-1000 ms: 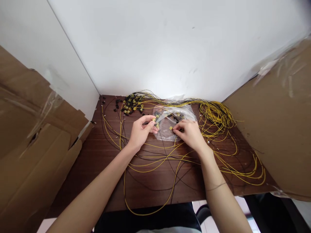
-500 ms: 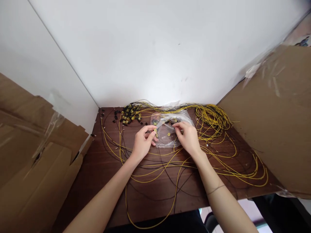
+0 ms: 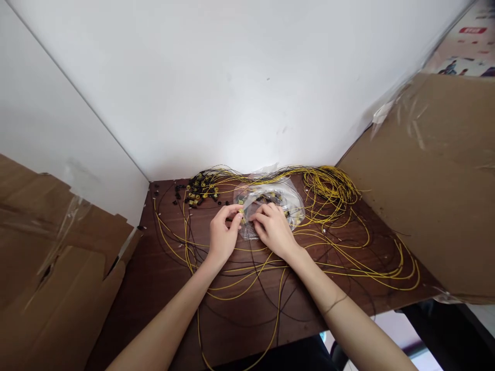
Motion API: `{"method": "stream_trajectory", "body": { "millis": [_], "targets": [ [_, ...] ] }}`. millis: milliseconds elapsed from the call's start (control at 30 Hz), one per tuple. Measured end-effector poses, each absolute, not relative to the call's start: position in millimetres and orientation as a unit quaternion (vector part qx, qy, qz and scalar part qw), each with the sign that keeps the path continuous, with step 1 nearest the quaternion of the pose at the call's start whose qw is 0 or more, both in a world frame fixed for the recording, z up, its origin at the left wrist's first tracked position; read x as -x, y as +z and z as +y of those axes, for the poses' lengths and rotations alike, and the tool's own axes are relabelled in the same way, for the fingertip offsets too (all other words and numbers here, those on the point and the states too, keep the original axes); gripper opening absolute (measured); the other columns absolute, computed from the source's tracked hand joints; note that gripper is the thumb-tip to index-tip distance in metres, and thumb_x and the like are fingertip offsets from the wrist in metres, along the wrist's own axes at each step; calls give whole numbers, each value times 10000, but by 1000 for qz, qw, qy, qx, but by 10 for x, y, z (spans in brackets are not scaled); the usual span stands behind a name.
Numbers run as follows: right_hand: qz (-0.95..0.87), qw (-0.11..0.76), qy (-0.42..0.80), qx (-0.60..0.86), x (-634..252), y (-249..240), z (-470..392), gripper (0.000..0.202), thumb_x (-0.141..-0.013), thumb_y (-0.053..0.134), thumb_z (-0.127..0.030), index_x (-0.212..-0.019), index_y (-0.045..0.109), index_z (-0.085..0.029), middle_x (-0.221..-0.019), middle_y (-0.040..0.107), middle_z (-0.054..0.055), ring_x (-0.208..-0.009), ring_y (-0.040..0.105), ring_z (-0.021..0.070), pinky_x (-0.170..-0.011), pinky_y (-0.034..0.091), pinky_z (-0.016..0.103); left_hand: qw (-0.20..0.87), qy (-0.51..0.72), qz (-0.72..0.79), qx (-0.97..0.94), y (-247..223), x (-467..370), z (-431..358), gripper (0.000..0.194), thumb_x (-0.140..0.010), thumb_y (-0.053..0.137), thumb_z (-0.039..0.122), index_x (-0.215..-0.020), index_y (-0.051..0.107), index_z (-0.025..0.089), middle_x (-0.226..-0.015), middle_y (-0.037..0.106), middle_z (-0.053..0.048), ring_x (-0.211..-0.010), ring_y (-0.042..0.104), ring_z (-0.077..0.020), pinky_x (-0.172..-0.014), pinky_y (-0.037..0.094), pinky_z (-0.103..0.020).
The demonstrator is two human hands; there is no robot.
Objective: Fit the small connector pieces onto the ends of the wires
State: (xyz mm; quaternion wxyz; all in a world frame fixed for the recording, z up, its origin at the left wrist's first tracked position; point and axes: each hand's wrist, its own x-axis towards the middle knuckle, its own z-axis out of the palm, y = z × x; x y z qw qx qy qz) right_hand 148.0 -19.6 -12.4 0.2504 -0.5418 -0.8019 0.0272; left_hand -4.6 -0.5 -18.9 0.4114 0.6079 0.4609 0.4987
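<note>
My left hand (image 3: 223, 233) is closed in a pinch on a small yellow-and-black connector (image 3: 241, 211), at the left edge of a clear plastic bag (image 3: 294, 195). A thin dark wire (image 3: 253, 257) hangs down from near these fingers across the table. Just to the right, my right hand (image 3: 274, 228) lies over the bag, its fingers bent together and pointing left towards my left hand. What its fingertips hold, if anything, is too small to make out. Several yellow and black parts (image 3: 296, 215) show through the bag.
Yellow-and-black connectors (image 3: 201, 188) are heaped at the back left, with small black pieces (image 3: 178, 191) beside them. A tangle of yellow wires (image 3: 330, 185) lies at the back right. Loose wires loop over the brown table (image 3: 154, 309). Cardboard (image 3: 436, 190) stands at both sides.
My right hand has moved left across the bag, close to my left hand. My left hand keeps its pinch on the connector. The camera view has shifted slightly.
</note>
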Motion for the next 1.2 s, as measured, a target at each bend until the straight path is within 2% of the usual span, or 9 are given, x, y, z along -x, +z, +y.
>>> {"method": "stream_trajectory", "body": {
  "millis": [133, 333, 467, 600, 867, 967, 1067, 1200],
  "targets": [
    [-810, 254, 36, 528, -1471, -122, -197, 296, -886, 435, -164, -1089, 627, -259, -963, 581, 69, -922, 455, 226, -785, 351, 369, 383, 515, 465, -610, -174, 42, -3, 186, -797, 552, 226, -950, 631, 153, -957, 649, -70, -883, 605, -161, -813, 488, -287],
    [-820, 245, 31, 516, -1397, -104, -164, 341, -890, 439, -208, -1220, 523, -210, -1164, 537, 104, -1065, 422, 262, -871, 353, 415, 405, 506, 469, -600, -156, 57, 10, 183, -785, 561, 231, -935, 631, 153, -966, 658, -74, -887, 613, -171, -794, 497, -293],
    [-822, 247, 36, 512, -1335, -130, -150, 305, -869, 480, -215, -1169, 528, -184, -1181, 518, 112, -1082, 422, 258, -894, 363, 404, 416, 490, 473, -603, -177, 101, 46, 191, -777, 573, 244, -933, 636, 152, -980, 663, -78, -888, 620, -176, -803, 498, -303],
    [-810, 248, 44, 529, -1324, -162, -134, 218, -858, 495, -223, -1062, 546, -166, -1047, 541, 109, -988, 457, 254, -831, 394, 382, 418, 479, 467, -614, -177, 132, 64, 199, -781, 572, 242, -946, 640, 154, -981, 666, -78, -908, 619, -177, -824, 490, -300],
    [-789, 323, 130, 506, -1409, -191, -93, 34, -823, 540, -184, -857, 539, -181, -859, 539, 52, -837, 495, 194, -754, 410, 311, 427, 479, 450, -621, -154, 150, 38, 188, -768, 588, 227, -927, 652, 151, -933, 668, -71, -865, 624, -168, -782, 504, -279],
    [-785, 335, 147, 500, -1424, -183, -106, 59, -829, 506, -136, -837, 545, -179, -830, 542, 41, -804, 505, 175, -729, 407, 281, 444, 479, 446, -613, -152, 167, 30, 196, -763, 596, 233, -932, 649, 149, -917, 669, -65, -804, 631, -157, -755, 518, -278],
    [-789, 308, 111, 519, -1445, -166, -132, 98, -834, 486, -127, -861, 563, -181, -858, 567, 46, -819, 512, 183, -738, 387, 297, 458, 478, 449, -600, -142, 170, 23, 207, -757, 605, 240, -937, 643, 144, -880, 667, -58, -725, 628, -140, -710, 532, -273],
    [-786, 257, 38, 561, -1484, -134, -159, 123, -818, 483, -131, -859, 588, -181, -880, 584, 63, -863, 506, 215, -750, 355, 340, 464, 478, 444, -600, -131, 159, 17, 207, -762, 599, 238, -939, 639, 139, -885, 660, -58, -737, 625, -136, -692, 536, -261]
  ]
}}
